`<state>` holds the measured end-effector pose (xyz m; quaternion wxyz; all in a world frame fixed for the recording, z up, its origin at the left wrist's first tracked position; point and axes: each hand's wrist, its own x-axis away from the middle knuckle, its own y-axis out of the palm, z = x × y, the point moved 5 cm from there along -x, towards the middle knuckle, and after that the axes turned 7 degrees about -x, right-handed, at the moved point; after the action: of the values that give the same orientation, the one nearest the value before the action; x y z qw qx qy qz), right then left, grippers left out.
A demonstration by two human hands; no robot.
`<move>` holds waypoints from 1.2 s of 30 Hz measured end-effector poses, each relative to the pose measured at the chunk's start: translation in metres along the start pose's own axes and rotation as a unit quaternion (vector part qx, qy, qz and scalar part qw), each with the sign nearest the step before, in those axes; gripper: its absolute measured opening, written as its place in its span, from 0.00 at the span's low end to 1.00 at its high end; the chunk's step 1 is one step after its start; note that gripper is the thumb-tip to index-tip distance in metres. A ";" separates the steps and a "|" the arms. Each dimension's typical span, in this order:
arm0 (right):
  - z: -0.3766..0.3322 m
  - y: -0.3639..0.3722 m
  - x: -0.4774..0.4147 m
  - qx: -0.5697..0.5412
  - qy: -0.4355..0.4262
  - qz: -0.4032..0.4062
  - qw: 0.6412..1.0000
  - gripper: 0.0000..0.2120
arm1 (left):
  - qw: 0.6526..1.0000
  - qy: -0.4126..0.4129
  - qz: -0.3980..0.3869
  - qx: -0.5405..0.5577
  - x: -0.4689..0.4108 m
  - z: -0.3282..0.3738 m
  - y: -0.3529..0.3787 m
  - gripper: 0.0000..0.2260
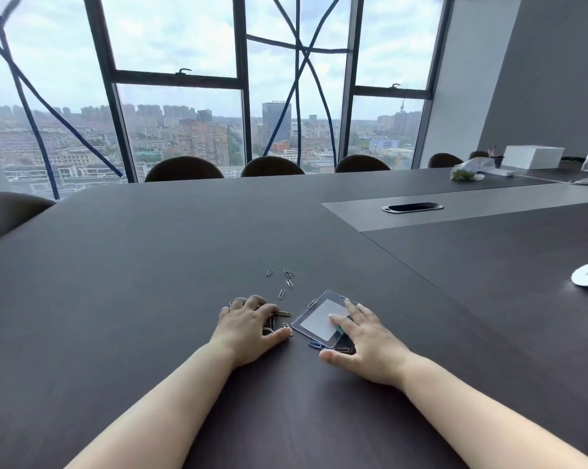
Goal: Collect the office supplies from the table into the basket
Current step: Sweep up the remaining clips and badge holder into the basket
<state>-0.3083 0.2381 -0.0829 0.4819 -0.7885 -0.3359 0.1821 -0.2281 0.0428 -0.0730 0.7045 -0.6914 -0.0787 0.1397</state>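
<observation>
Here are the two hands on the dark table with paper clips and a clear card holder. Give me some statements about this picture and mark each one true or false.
1. The right hand rests on the clear card holder. True.
2. The left hand is raised high above the table. False: it lies on the table, over some clips.
3. Loose paper clips lie beyond the left hand. True.
4. The card holder stands upright. False: it lies flat.

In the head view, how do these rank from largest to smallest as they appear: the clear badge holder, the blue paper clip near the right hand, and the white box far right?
1. White box, though far away
2. Clear badge holder, similar apparent size, so unsure
3. Blue paper clip
</observation>
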 end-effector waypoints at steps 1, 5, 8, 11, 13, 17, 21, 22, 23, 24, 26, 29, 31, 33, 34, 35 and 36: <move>-0.002 0.002 0.002 0.010 0.001 0.010 1.000 0.47 | 1.000 0.008 0.013 0.005 0.001 0.001 -0.001 0.23; -0.005 -0.004 0.004 0.015 -0.014 0.111 0.994 0.22 | 0.996 0.037 0.035 0.067 0.005 0.003 -0.003 0.15; -0.006 -0.006 -0.002 0.034 -0.014 0.128 0.991 0.16 | 0.995 0.048 0.045 0.081 0.007 0.003 -0.004 0.12; -0.007 -0.009 -0.005 0.026 -0.004 0.153 0.988 0.17 | 0.995 0.049 0.051 0.070 0.010 0.005 -0.004 0.09; -0.008 -0.010 -0.004 0.029 -0.007 0.180 0.983 0.18 | 0.995 0.048 0.059 0.061 0.011 0.005 -0.005 0.09; -0.010 -0.008 0.000 0.073 -0.010 0.205 0.976 0.21 | 0.995 0.041 0.080 0.039 0.012 0.007 -0.007 0.13; -0.019 -0.011 0.003 0.133 -0.031 0.215 0.967 0.20 | 0.993 0.018 0.108 0.039 0.015 0.006 -0.006 0.13; -0.021 -0.011 0.004 0.144 -0.041 0.216 0.965 0.21 | 0.993 0.013 0.113 0.044 0.015 0.005 -0.006 0.14; -0.025 -0.011 0.005 0.159 -0.052 0.222 0.961 0.21 | 0.992 0.010 0.118 0.049 0.016 0.004 -0.006 0.13; -0.028 -0.011 0.006 0.178 -0.069 0.229 0.955 0.21 | 0.991 0.008 0.123 0.059 0.017 0.004 -0.008 0.13; -0.030 -0.011 0.007 0.177 -0.063 0.242 0.952 0.25 | 0.985 0.002 0.144 0.096 0.022 0.002 -0.012 0.13; -0.028 -0.015 0.003 0.107 -0.073 0.247 0.960 0.36 | 0.964 -0.042 0.186 0.186 0.035 -0.013 -0.023 0.12; -0.046 -0.020 0.009 0.064 -0.094 0.260 0.959 0.32 | 0.951 -0.068 0.202 0.225 0.047 -0.028 -0.032 0.14; -0.074 -0.026 0.006 0.005 -0.155 0.287 0.945 0.27 | 0.942 -0.081 0.223 0.236 0.062 -0.046 -0.049 0.16; -0.089 -0.025 0.001 -0.039 -0.164 0.278 0.946 0.26 | 0.937 -0.085 0.240 0.238 0.071 -0.055 -0.062 0.15; -0.107 -0.024 -0.004 -0.083 -0.174 0.270 0.943 0.26 | 0.932 -0.089 0.260 0.236 0.082 -0.064 -0.077 0.14; -0.128 -0.025 -0.008 -0.128 -0.176 0.262 0.940 0.27 | 0.928 -0.093 0.280 0.228 0.094 -0.074 -0.095 0.13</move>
<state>-0.2443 0.1584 -0.0010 0.2452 -0.8592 -0.2169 0.3932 -0.1083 0.0003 0.0111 0.7647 -0.4896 0.0869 0.4097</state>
